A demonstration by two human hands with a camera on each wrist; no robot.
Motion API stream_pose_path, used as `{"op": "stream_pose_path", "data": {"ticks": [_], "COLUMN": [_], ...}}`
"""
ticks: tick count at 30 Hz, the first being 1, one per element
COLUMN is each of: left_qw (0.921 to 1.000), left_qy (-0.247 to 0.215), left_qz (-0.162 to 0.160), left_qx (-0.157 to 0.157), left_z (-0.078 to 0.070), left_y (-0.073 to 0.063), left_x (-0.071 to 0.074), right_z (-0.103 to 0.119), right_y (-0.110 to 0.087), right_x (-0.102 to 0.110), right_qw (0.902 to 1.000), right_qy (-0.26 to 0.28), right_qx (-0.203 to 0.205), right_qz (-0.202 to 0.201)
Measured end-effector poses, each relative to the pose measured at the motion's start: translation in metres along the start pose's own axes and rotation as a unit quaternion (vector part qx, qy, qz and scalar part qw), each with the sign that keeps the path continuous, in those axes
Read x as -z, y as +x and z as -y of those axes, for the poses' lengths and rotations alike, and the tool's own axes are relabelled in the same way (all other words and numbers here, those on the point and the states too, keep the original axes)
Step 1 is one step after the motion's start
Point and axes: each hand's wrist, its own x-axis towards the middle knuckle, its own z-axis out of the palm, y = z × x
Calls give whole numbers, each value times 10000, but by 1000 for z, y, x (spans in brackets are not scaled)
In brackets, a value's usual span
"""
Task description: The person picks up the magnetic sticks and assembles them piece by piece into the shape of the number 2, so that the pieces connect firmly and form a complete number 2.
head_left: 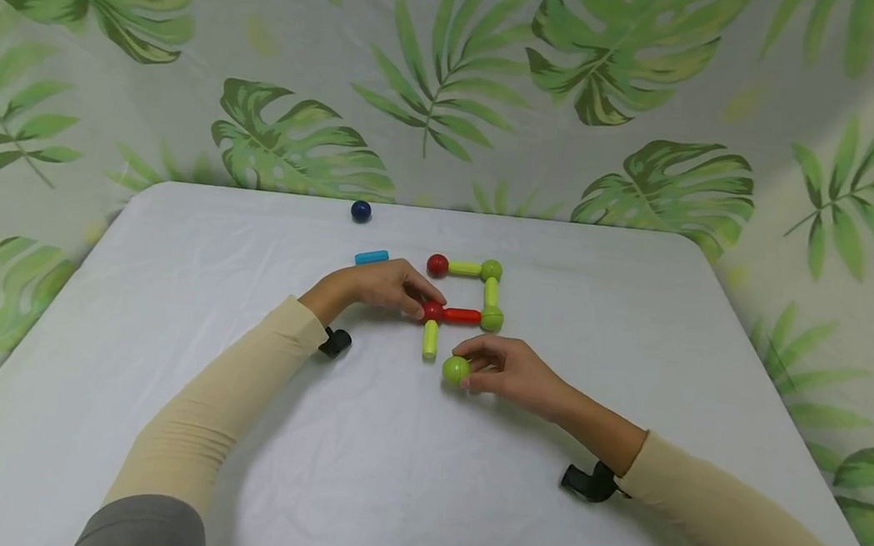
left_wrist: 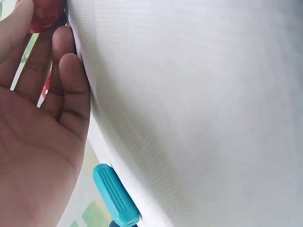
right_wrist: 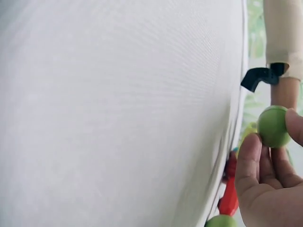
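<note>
My left hand [head_left: 389,287] pinches a red ball [head_left: 432,311] between thumb and fingers; the left wrist view shows this red ball [left_wrist: 46,14] at its top left. The ball joins a red rod [head_left: 462,315] on its right and a yellow-green rod [head_left: 429,339] pointing toward me. A green ball [head_left: 491,318], an upright yellow-green rod [head_left: 491,293], another green ball [head_left: 491,270], a yellow-green rod [head_left: 465,268] and a red ball [head_left: 437,265] continue the shape. Just right of the near rod's end, my right hand [head_left: 517,374] holds a loose green ball [head_left: 456,369] by its fingertips.
A blue rod [head_left: 372,257] lies behind my left hand, and a dark blue ball [head_left: 361,212] sits near the far edge. White cloth covers the table [head_left: 365,469]. Leaf-patterned fabric [head_left: 449,73] hangs behind it.
</note>
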Motion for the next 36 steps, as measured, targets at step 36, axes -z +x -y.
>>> {"op": "stream_pose_path", "data": {"ticks": [36], "left_qw": [9998], "left_qy": [-124], "left_qz": [36], "left_qx": [-126], "left_z": [1], "left_y": [-1], "left_x": [1], "right_z": [10], "right_y": [27], "right_x": [-30], "right_qw": [9946], "right_qy": [467], "right_qx": [-829], "right_qz": [-402]}}
